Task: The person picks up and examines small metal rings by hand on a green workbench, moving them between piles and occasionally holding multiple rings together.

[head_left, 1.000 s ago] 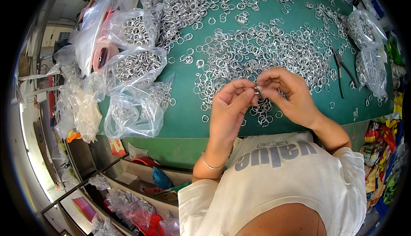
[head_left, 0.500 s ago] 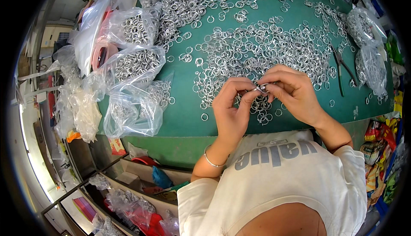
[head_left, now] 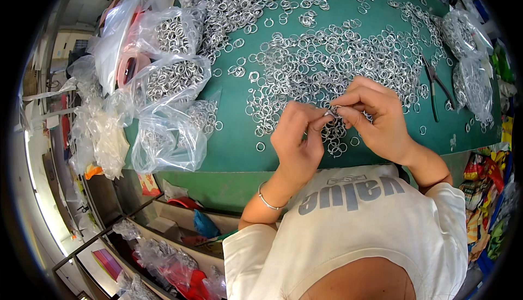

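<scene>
A left hand [head_left: 297, 136] and a right hand [head_left: 376, 115] meet at one small silvery metal piece [head_left: 329, 113] above a green tabletop [head_left: 234, 147].
One bracelet [head_left: 267, 201] circles the left wrist; each thumb presses toward its fingertips, pinching the piece from either side. Beyond spread metal rings [head_left: 338, 66], too many to count; one pair of pliers [head_left: 431, 75], handles parted, lies right, near two ring-filled plastic bags [head_left: 474, 90].

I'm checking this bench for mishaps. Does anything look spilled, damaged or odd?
No damage stands out. Many silver rings lie loose across the green table while others sit in clear bags, so the loose ones might look spilled.
</scene>
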`<state>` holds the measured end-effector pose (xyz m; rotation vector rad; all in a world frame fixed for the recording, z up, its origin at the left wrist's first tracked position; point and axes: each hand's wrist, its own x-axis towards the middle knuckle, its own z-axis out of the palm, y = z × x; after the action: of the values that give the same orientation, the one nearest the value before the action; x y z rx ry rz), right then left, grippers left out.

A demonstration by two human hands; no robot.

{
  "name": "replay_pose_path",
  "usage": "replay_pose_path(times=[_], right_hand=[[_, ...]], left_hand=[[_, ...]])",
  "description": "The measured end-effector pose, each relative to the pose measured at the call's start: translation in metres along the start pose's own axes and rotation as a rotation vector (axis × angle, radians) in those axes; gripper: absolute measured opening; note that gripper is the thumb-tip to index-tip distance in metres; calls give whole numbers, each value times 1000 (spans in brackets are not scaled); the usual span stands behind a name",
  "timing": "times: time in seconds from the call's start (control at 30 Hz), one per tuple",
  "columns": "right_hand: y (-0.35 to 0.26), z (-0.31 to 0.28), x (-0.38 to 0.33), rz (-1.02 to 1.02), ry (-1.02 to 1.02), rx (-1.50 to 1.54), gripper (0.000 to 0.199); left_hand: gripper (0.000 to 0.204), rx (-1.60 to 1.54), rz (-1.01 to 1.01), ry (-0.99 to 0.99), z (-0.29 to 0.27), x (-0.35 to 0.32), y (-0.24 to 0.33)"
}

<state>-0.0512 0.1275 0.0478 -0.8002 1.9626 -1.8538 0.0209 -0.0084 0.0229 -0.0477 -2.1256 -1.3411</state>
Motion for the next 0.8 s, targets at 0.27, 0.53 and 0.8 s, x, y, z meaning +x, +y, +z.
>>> replay_pose_path(times=[0.27,0.53,0.8], right_hand=[[2,4,-3,-152,33,-237,10],[-3,0,-1,13,-74,-83,10],[-4,-10,3,-18,-141,-165,8]], left_hand=[[9,-442,-425,-11,4,-9,-4],[8,-685,-579,-81,3,-10,-14],[12,-977,-768,-93,-4,-10,-37]])
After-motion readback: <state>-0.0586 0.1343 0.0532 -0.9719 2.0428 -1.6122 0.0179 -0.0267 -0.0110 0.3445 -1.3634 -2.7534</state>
